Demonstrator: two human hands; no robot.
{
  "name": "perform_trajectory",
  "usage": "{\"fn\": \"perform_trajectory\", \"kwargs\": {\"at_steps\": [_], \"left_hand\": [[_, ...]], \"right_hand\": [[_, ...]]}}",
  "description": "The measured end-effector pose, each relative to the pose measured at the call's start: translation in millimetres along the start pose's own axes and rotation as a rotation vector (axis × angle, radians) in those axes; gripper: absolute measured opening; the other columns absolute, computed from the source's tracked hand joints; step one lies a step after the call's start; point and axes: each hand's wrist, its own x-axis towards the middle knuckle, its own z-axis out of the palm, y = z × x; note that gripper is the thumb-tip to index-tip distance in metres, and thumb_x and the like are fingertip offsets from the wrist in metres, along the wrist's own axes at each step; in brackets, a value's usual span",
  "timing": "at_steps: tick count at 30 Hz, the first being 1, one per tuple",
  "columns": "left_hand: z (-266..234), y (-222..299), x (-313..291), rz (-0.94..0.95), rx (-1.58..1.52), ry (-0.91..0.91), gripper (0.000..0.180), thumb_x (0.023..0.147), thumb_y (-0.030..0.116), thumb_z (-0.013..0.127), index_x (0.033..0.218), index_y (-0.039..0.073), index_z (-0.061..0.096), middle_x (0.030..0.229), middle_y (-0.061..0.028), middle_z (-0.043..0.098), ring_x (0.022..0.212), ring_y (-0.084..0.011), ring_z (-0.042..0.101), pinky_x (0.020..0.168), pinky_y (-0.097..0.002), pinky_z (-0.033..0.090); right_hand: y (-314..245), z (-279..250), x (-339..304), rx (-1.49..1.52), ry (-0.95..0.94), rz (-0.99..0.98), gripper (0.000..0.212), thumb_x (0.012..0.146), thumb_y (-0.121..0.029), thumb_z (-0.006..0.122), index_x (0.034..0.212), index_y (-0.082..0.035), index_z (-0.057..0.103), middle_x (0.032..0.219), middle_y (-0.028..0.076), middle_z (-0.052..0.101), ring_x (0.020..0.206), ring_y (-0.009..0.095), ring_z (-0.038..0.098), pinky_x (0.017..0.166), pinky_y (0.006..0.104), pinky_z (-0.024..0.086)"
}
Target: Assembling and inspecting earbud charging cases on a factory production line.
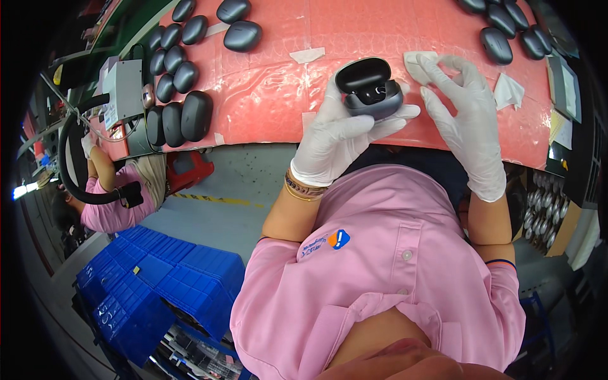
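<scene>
My gloved left hand (335,136) is closed around a dark grey earbud charging case (379,104), holding it above the pink table covering. The case's lid (363,75) stands raised, and glossy black shows inside with a small bright part. To the right, my gloved right hand (465,114) has its thumb and forefinger apart. Its fingertips overlap a small white cloth (415,68); whether they grip it I cannot tell. Another crumpled white cloth (508,92) lies just beyond that hand, on the table.
Several shut dark cases lie on the pink table covering (266,107): a group (174,57) at left, more (497,45) at far right. A grey box (123,88) with a black hose stands left. Blue crates (161,272) are behind; another person (120,190) sits left.
</scene>
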Motion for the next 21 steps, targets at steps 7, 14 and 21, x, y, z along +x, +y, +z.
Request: {"fn": "perform_trajectory", "kwargs": {"at_steps": [7,14,21], "left_hand": [[-10.8,-8.6,-4.9,0.092,0.211,-0.044,0.042,0.094,0.024,0.054,0.128,0.014,0.032,0.124,-0.0145,0.049,0.106,-0.0305,0.059,0.086,-0.0363,0.054],[-9.0,-17.1,-6.2,0.132,0.31,0.004,0.04,0.095,0.028,0.053,0.127,0.014,0.034,0.121,-0.0116,0.049,0.104,-0.0209,0.057,0.078,-0.0343,0.053],[0.3,-17.6,-4.9,0.139,0.43,0.051,0.044,0.096,0.028,0.05,0.131,0.012,0.029,0.121,-0.0131,0.05,0.096,-0.0199,0.06,0.076,-0.0308,0.053]], "right_hand": [[-24.4,-1.4,-3.9,0.868,-0.126,0.201,0.063,0.076,-0.006,0.07,0.135,-0.013,0.048,0.121,0.008,0.055,0.108,0.015,0.051,0.096,0.0298,0.039],[-28.4,7.2,-5.7,1.209,-0.297,0.353,0.058,0.081,-0.002,0.066,0.135,-0.012,0.047,0.116,0.002,0.058,0.1,0.01,0.055,0.091,0.0245,0.045],[-20.8,9.6,-5.0,1.256,-0.277,0.315,0.047,0.082,-0.001,0.063,0.128,-0.003,0.051,0.115,0.003,0.058,0.101,0.011,0.056,0.091,0.027,0.046]]}}
